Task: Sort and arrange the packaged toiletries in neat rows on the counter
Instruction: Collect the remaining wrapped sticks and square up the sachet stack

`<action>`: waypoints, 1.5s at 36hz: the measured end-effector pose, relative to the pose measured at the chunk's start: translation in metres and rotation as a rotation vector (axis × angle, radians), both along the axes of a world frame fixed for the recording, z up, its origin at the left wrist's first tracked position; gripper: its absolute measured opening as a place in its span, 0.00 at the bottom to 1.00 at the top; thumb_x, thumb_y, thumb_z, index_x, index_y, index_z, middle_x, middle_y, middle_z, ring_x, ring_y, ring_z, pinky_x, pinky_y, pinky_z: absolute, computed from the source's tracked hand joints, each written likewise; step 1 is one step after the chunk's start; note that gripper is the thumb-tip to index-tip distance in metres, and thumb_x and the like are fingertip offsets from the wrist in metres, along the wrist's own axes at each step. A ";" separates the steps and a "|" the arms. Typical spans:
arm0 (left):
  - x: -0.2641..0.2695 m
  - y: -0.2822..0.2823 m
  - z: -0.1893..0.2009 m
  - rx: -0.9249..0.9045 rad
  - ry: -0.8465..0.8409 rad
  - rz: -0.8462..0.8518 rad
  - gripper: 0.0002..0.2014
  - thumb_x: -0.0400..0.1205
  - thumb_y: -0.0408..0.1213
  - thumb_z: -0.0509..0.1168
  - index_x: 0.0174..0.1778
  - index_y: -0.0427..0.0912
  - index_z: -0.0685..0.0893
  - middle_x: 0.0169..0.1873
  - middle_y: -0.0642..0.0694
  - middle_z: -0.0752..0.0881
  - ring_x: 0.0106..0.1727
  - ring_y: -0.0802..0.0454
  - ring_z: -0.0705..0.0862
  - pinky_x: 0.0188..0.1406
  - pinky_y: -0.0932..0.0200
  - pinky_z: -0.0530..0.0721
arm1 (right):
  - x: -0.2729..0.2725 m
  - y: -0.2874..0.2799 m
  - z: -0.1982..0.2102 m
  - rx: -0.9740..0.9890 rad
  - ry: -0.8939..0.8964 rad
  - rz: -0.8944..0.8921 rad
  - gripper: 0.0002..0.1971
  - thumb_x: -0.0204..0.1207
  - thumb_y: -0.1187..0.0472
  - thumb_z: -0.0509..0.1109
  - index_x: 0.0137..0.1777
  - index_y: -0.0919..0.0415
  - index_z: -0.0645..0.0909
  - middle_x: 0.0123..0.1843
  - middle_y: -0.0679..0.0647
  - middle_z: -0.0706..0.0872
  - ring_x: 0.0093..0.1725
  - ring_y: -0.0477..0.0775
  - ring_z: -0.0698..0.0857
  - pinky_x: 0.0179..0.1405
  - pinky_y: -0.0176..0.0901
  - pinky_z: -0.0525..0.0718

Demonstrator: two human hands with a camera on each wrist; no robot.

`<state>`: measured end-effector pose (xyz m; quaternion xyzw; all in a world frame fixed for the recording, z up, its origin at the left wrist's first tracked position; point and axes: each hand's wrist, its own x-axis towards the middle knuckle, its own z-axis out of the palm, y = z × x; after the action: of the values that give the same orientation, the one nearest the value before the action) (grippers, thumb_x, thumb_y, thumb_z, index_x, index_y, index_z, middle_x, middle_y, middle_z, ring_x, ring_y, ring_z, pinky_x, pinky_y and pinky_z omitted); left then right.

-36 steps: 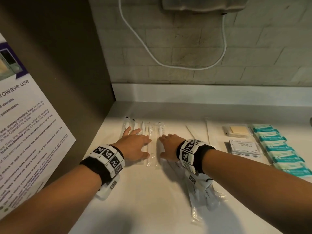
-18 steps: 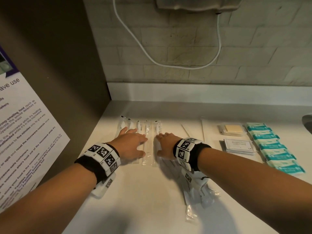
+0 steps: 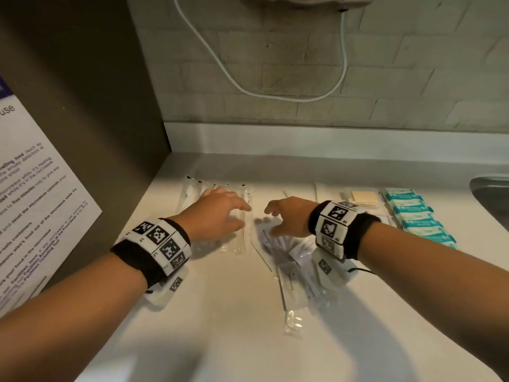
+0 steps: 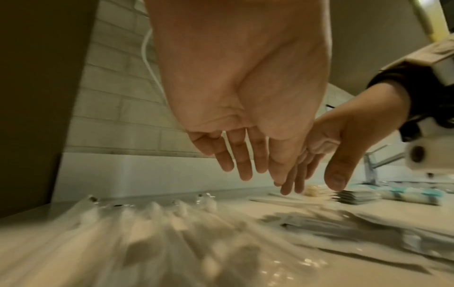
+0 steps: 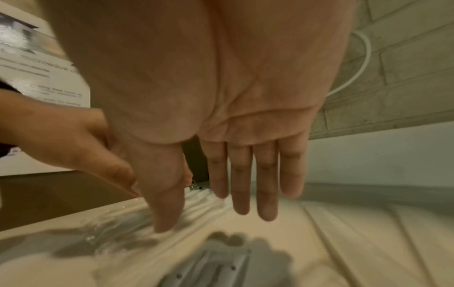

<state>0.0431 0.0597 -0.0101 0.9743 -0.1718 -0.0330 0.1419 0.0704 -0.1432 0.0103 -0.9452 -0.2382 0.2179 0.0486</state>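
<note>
A row of clear-wrapped toothbrush packets [image 3: 242, 213] [image 4: 152, 219] lies side by side at the counter's left. My left hand [image 3: 220, 213] [image 4: 245, 155] hovers just above them, fingers straight and empty. My right hand [image 3: 286, 216] [image 5: 236, 184] is lifted above the counter beside it, fingers straight, holding nothing. Below my right wrist lies a loose heap of toothpaste and toothbrush packets [image 3: 297, 268] [image 5: 209, 268]. To the right stand a row of teal soap packets [image 3: 413, 213], a stack of white sachets [image 4: 353, 196] and a yellowish packet [image 3: 362, 198].
A dark cabinet side [image 3: 82, 106] with a printed notice [image 3: 35, 205] walls the left. The brick wall [image 3: 330, 64] carries a white cable [image 3: 248, 86]. A sink rim [image 3: 493, 194] shows at far right. The white counter [image 3: 220, 326] lies bare near me.
Both hands have lifted off the toothbrush packets. My right hand has drawn away to the right, leaving a gap between the hands.
</note>
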 end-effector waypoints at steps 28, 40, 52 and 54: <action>0.007 -0.067 -0.022 0.280 0.118 -0.202 0.15 0.70 0.58 0.76 0.46 0.59 0.81 0.45 0.58 0.78 0.54 0.51 0.71 0.57 0.49 0.76 | -0.027 -0.062 -0.027 0.003 -0.150 0.018 0.16 0.73 0.64 0.74 0.59 0.49 0.81 0.55 0.50 0.82 0.55 0.53 0.81 0.56 0.49 0.85; 0.021 -0.073 -0.003 0.039 0.326 -0.198 0.05 0.80 0.36 0.70 0.49 0.50 0.89 0.48 0.54 0.84 0.53 0.54 0.82 0.55 0.56 0.80 | -0.038 -0.072 0.009 0.171 0.055 0.141 0.09 0.76 0.63 0.73 0.52 0.50 0.88 0.51 0.43 0.84 0.51 0.45 0.82 0.55 0.38 0.78; 0.027 -0.086 -0.024 0.248 0.295 -0.114 0.14 0.79 0.46 0.71 0.36 0.45 0.73 0.59 0.43 0.72 0.48 0.44 0.81 0.53 0.47 0.84 | -0.064 -0.038 -0.023 -0.040 0.221 0.365 0.31 0.74 0.72 0.69 0.75 0.46 0.74 0.65 0.44 0.83 0.62 0.44 0.81 0.57 0.34 0.75; 0.028 -0.085 -0.027 0.255 0.279 -0.104 0.11 0.79 0.48 0.70 0.44 0.46 0.77 0.60 0.44 0.74 0.53 0.46 0.77 0.57 0.49 0.81 | -0.063 -0.037 -0.025 -0.010 0.210 0.339 0.29 0.73 0.71 0.71 0.73 0.48 0.77 0.64 0.45 0.85 0.62 0.45 0.82 0.61 0.37 0.79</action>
<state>0.0714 -0.0258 -0.0368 0.9602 -0.1948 -0.1965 0.0379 0.0074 -0.1801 -0.0152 -0.8639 -0.3864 0.3215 0.0312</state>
